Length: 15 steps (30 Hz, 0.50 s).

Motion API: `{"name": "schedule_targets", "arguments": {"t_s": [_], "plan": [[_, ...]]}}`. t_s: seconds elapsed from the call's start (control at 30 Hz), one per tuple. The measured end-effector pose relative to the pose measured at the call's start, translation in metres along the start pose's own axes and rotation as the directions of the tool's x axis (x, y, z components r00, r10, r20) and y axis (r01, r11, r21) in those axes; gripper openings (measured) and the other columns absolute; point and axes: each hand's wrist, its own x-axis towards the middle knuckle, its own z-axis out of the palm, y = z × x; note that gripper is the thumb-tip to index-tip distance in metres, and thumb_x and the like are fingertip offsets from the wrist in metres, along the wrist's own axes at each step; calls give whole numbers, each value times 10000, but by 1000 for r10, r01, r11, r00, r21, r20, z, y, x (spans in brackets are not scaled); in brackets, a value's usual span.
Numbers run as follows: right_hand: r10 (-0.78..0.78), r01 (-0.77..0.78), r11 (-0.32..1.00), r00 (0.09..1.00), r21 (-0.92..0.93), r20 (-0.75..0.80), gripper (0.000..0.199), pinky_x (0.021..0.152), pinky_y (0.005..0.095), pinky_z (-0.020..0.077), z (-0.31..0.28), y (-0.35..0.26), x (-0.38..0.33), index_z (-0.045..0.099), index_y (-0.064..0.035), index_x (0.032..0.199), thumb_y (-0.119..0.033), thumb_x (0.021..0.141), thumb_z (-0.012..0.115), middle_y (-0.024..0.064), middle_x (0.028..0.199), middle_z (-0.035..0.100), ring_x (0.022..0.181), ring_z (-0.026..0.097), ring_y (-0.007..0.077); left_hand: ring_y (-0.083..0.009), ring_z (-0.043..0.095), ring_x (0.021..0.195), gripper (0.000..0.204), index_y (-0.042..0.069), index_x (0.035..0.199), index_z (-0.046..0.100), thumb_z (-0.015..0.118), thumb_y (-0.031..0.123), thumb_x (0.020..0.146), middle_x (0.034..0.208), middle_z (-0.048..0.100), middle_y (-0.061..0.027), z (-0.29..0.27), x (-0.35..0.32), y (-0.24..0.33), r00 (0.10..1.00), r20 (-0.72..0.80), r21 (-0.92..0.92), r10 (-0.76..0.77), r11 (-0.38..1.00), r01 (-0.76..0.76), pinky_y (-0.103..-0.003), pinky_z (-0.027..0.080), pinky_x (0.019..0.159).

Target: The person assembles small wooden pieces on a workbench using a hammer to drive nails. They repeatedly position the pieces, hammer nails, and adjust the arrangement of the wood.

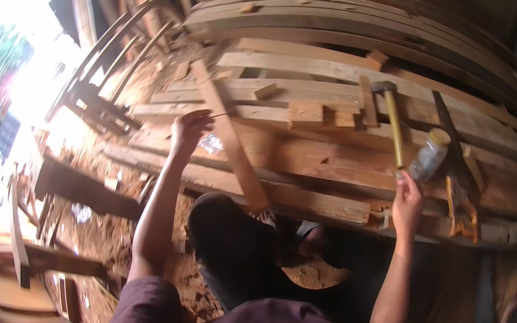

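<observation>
My left hand [192,129] is closed in a pinch on a thin dark nail [219,115]. The nail points right, over a narrow wooden board [230,135] lying slantwise across the bench. My right hand [407,197] has its fingers closed at the near end of a hammer's yellow handle. The hammer [394,125] lies over the planks with its dark head at the far end. Right of it, a clear jar [430,156] with a yellowish lid leans at a tilt. Beside the jar lies a handsaw with an orange handle [463,212] and a dark blade.
Small wood blocks [307,113] sit mid-bench on rough planks [313,157]. A crumpled clear plastic piece [211,143] lies near my left hand. Long boards [362,19] are stacked behind. At left stand a wooden frame [102,103] and a dark beam [85,187]. Shavings cover the ground.
</observation>
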Motion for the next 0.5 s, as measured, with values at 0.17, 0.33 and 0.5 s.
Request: {"name": "schedule_targets", "arguments": {"t_s": [0.17, 0.33, 0.5], "plan": [[-51, 50, 997, 999, -55, -10, 333, 859, 391, 591, 1, -3, 1, 713, -39, 1377, -203, 1105, 614, 195, 1183, 778, 1016, 772, 280, -133, 779, 853, 293, 59, 1263, 791, 698, 200, 1024, 1047, 838, -60, 9, -9, 26, 995, -13, 32, -101, 994, 101, -266, 552, 727], [-55, 51, 996, 997, -75, -50, 331, 818, 391, 596, 1, -12, 2, 720, -57, 1371, -163, 1062, 666, 188, 1059, 780, 907, 768, 285, -113, 729, 877, 291, 79, 1316, 750, 623, 161, 1067, 1053, 767, -10, 61, -18, 76, 998, 66, -156, 3, 988, 7, -275, 537, 781], [-512, 500, 837, 859, -222, 4, 558, 1014, 458, 546, 43, -52, 26, 629, -129, 1498, -156, 961, 781, 182, 1239, 732, 1179, 703, 336, -129, 719, 892, 319, 40, 1353, 716, 628, 198, 1090, 1089, 751, -66, 128, -61, 105, 998, 20, -409, 59, 911, -46, -289, 555, 785]]}}
